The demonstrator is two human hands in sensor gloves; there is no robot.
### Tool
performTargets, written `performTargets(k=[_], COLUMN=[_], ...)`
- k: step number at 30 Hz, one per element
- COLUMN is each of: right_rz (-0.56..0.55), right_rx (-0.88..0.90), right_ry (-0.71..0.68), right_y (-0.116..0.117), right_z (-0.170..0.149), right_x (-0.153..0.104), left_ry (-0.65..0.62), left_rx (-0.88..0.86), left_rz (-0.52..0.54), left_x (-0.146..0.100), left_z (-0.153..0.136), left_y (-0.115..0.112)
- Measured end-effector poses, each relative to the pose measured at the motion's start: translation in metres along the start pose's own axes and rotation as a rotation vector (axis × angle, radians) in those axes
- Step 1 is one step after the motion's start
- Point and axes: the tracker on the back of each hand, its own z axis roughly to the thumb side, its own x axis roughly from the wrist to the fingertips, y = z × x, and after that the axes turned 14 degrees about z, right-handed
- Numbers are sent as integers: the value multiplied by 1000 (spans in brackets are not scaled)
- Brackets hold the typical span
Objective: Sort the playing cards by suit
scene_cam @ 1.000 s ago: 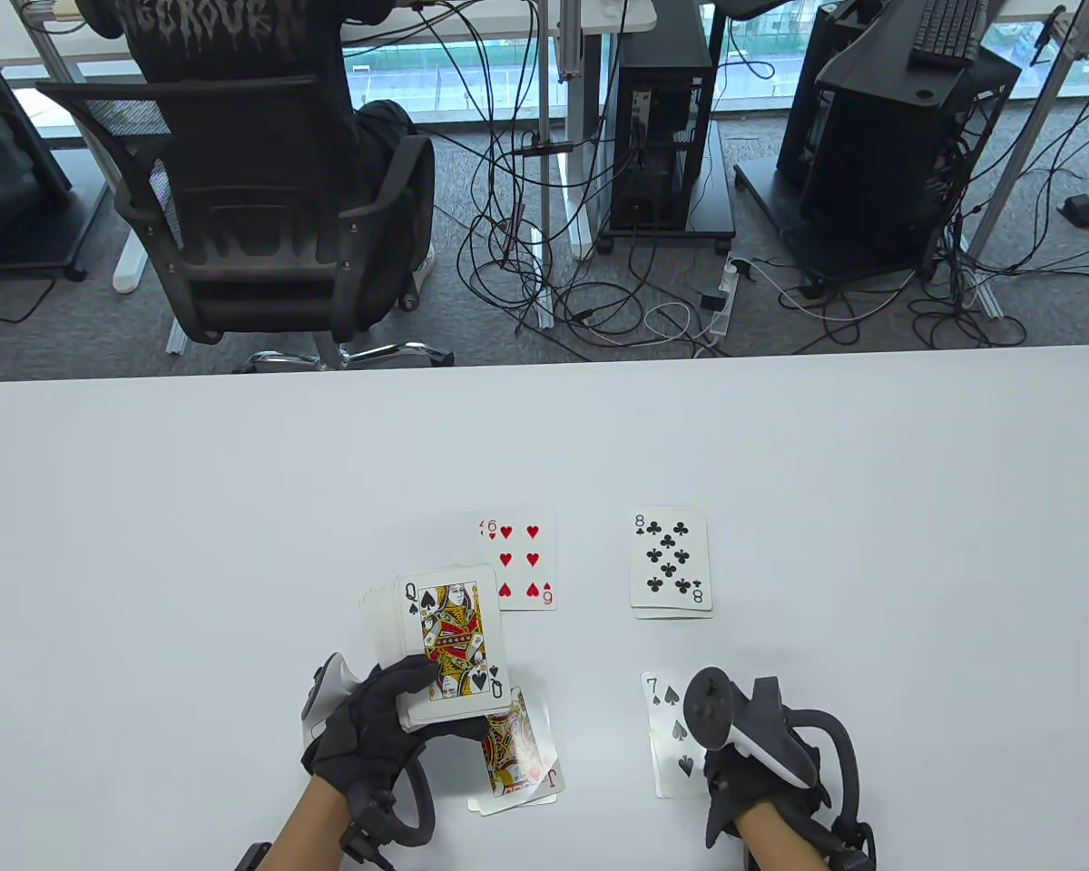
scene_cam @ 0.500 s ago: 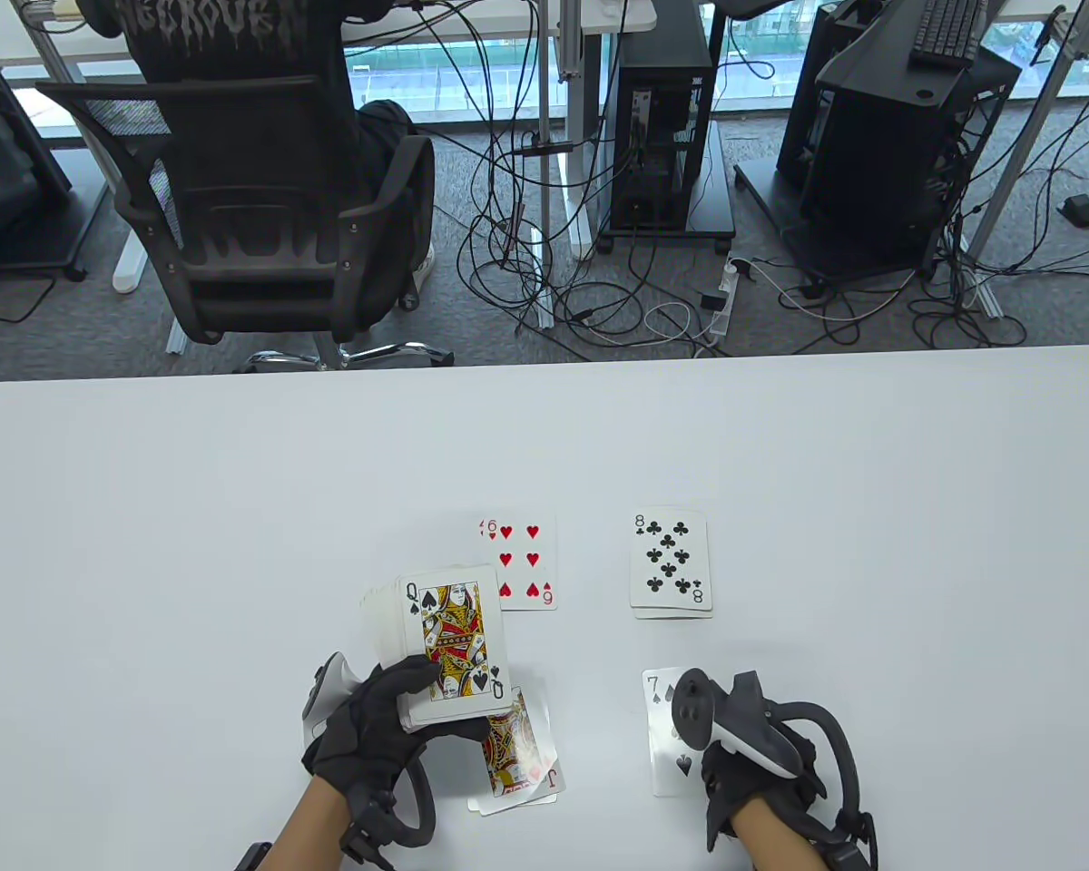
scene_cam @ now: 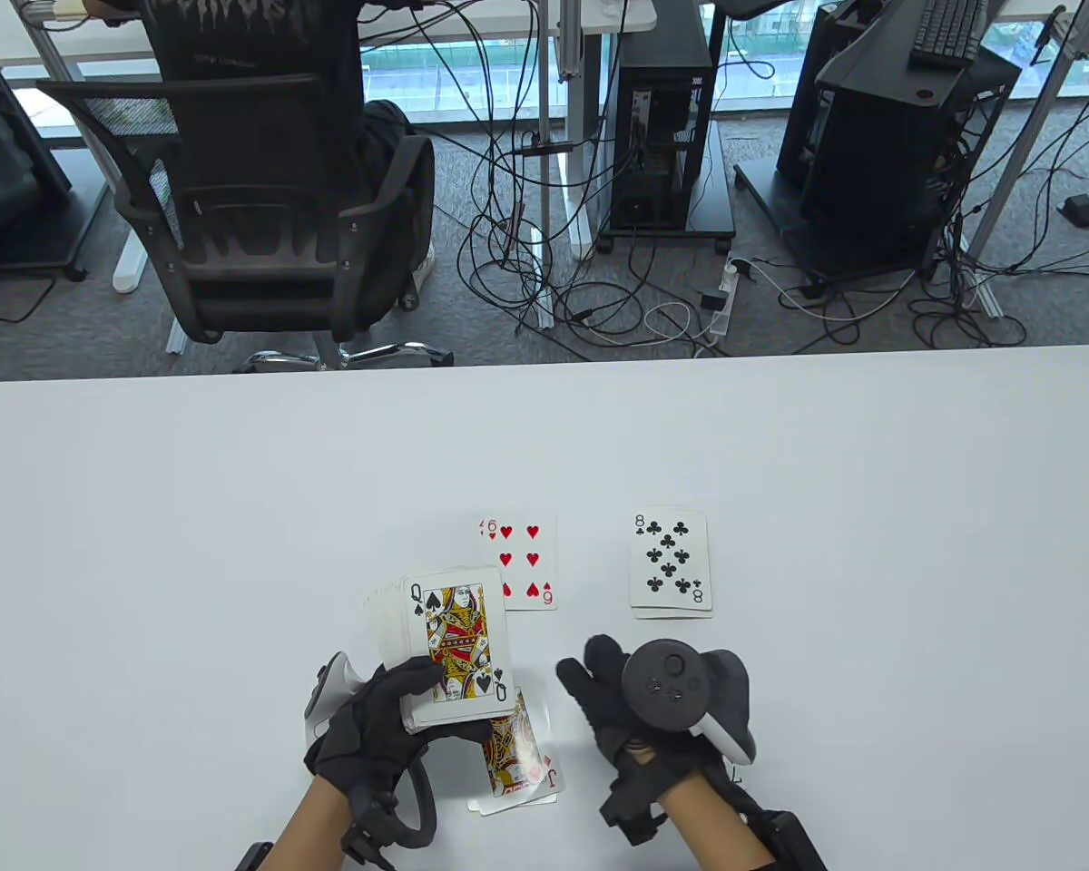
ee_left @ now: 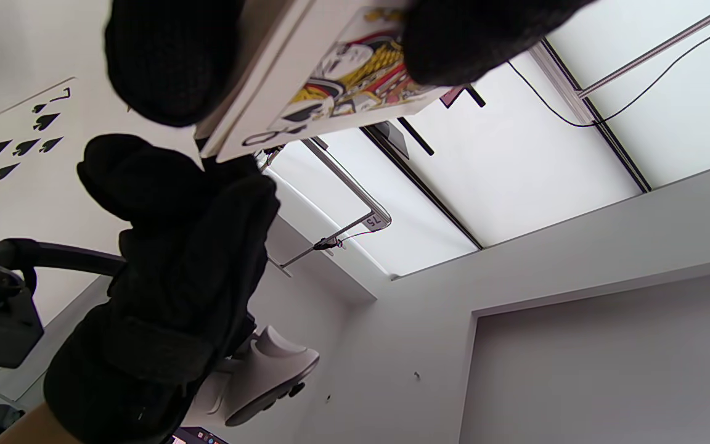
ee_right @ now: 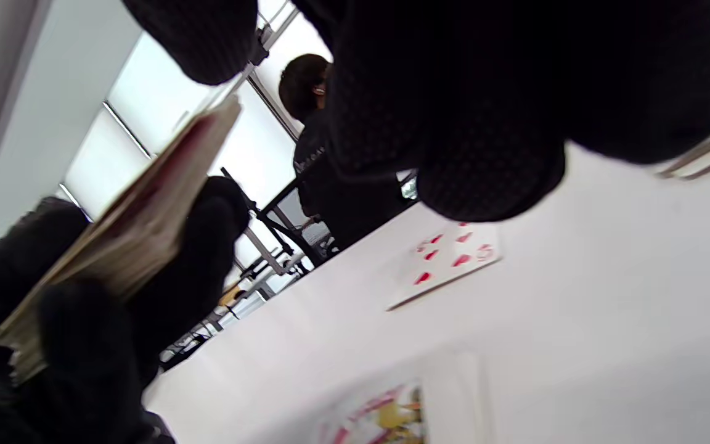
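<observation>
Left hand (scene_cam: pixel 372 726): holds the deck (scene_cam: pixel 445 649) face up just above the table (scene_cam: pixel 236 508), my fingers curled round its near end and my thumb lying across the top card. That top card is the queen of spades (scene_cam: pixel 458 640).

Right hand (scene_cam: pixel 613 703): holds nothing. It hovers just right of the deck, fingers loosely extended toward it and apart from the cards. The tracker (scene_cam: pixel 685 694) on its back hides much of the hand from above, so I judge the fingers mainly from my right wrist view, where they hang loose over the table.

Heart pile: six of hearts (scene_cam: pixel 519 562) face up, just beyond the deck, its near left corner covered by the deck in the table view.

Club pile: eight of clubs (scene_cam: pixel 671 562) on top, to the right of the hearts, well apart from them.

Jack pile: a red jack (scene_cam: pixel 517 758) on top, near edge of the table, partly under the deck; its suit is too small for me to read.

Spade pile: seven of spades (ee_left: pixel 19 142), face up on the table, seen only in my left wrist view.
</observation>
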Motion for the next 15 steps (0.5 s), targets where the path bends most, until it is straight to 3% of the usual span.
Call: performTargets(k=[6,10,15], right_rz=[-5,-86,-85], right_rx=[-63,-162,18], right_ry=[-84,-101,-75], right_y=[20,23,20], right_z=[28,30,19], right_x=[23,24,24], left_ry=[0,-16,-17], left_rx=[1,13,-10], left_rz=[-2,3,-13], left_x=[0,0,2], left_z=[0,2,-2], left_y=[0,1,0])
